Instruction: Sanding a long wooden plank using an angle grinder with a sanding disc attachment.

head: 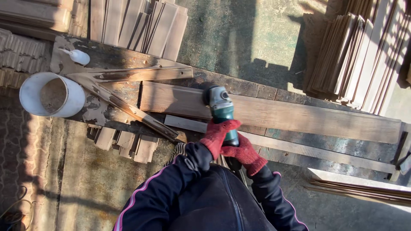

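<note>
Head view, down over a rough workbench (299,149) of weathered boards, set outdoors in hard sun. Along its far edge, lengthwise, a long plank (274,113), flat on the bench top so its whole face lies open to the tool. On that plank's left part, an angle grinder (221,110) with a green body, head down on the wood, body angled back toward the near edge, presumably to keep the disc flat on the surface. Clamped around the grinder body, both in red gloves: left hand (217,136) forward on the barrel, right hand (245,155) just behind it at the tail, a two-handed grip that steadies the tool. At the bench's left end, crossed strips nailed into a wooden stop (124,92), apparently to brace the plank's end. Beyond the left corner, a white pipe section (53,95) and a small white bottle (78,56). Around the bench, stacked wooden slats (145,28), within reach
</note>
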